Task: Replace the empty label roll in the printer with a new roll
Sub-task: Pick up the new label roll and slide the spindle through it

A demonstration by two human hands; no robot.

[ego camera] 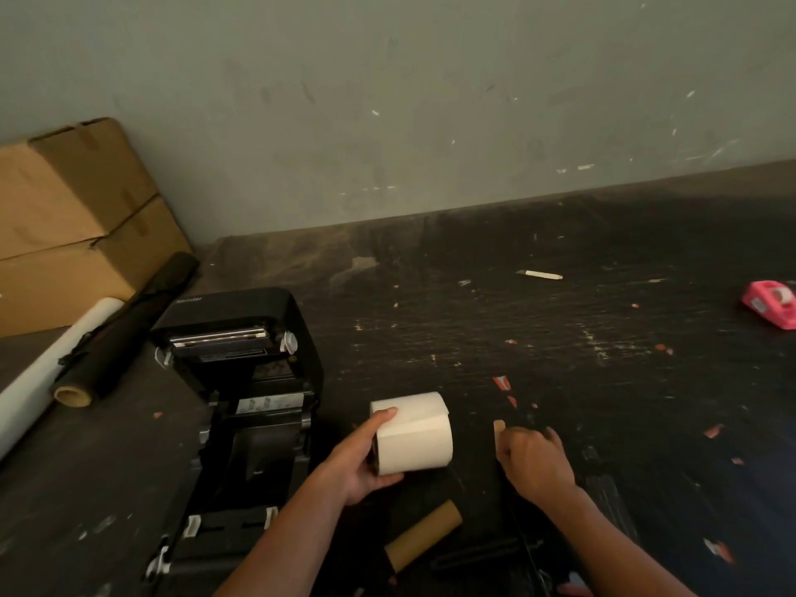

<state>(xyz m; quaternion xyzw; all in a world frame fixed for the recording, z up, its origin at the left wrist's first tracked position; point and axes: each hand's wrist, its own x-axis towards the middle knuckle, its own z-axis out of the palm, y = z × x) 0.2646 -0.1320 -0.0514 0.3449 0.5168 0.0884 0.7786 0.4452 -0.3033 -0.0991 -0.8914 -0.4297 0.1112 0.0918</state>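
Note:
My left hand (359,456) grips a full white label roll (415,433) by its left end, just above the dark table, right of the printer. The black label printer (245,381) stands at the left with its lid swung up and its roll bay bare. My right hand (536,461) rests on the table right of the roll, fingers curled, pinching a small tan strip (499,428). An empty brown cardboard core (424,534) lies on the table between my forearms. A black spindle rod (486,553) lies beside it.
Stacked cardboard boxes (73,221) sit at the back left, with a white film roll (47,368) and a black roll (129,325) leaning next to them. A pink tape dispenser (773,305) is at the far right. A small white cutter (540,274) lies farther back. Scraps litter the table.

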